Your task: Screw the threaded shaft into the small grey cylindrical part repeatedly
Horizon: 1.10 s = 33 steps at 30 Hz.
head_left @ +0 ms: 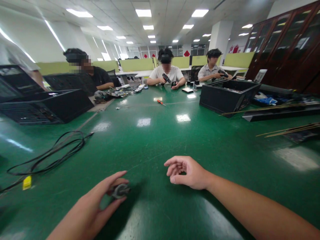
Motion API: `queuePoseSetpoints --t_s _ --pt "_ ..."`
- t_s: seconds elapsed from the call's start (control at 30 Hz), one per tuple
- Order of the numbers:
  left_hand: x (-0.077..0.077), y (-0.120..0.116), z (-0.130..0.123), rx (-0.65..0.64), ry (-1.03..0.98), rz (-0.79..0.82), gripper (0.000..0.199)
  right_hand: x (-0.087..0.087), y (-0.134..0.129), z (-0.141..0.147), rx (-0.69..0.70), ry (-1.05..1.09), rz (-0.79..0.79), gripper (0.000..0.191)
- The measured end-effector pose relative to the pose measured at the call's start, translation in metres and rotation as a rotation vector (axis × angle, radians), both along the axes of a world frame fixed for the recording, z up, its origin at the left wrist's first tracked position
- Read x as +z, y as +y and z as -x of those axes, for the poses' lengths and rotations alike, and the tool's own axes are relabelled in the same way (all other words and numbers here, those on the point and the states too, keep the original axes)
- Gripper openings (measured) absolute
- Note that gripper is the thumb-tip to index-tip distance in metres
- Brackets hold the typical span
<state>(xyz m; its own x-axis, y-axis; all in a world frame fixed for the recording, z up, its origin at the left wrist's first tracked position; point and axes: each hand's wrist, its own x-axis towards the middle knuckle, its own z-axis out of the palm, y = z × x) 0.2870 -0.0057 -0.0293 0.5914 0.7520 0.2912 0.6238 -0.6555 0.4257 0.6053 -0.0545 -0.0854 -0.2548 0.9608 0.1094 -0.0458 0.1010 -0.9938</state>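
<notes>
My left hand [96,203] is closed on a small dark grey round piece [120,191], pinched between the thumb and fingers just above the green tabletop. Its exact kind is too blurred to make out. To the right, my right hand [185,172] hovers over the table with loosely curled fingers, the thumb apart from them. Nothing shows in that hand. A bare stretch of green table [147,173] lies between the two hands.
Coiled black cable [62,150] with a yellow tag [27,182] lies at left. Black computer cases stand at left [47,108] and right [220,100]. An orange screwdriver [160,102] lies farther off. Thin rods [287,130] lie at right. Several people sit across the table.
</notes>
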Motion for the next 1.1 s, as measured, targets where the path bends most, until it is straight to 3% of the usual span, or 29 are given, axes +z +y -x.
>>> queuePoseSetpoints --t_s 0.17,0.27,0.5,0.67,1.1 --pt "0.001 0.019 -0.092 -0.299 -0.008 0.227 0.022 0.009 -0.007 -0.006 -0.161 -0.369 -0.204 0.039" --pt "-0.010 0.018 -0.115 -0.380 -0.061 0.256 0.024 0.011 -0.009 -0.005 -0.182 -0.459 -0.263 0.040" --pt "-0.031 0.019 -0.099 -0.458 -0.139 0.312 0.026 0.009 -0.009 -0.003 -0.169 -0.585 -0.317 0.039" --pt "-0.034 0.025 -0.100 -0.457 -0.283 0.248 0.026 0.009 -0.010 -0.001 -0.186 -0.616 -0.342 0.037" --pt "-0.036 0.018 -0.107 -0.341 -0.243 0.304 0.023 0.006 -0.011 0.001 -0.202 -0.616 -0.383 0.021"
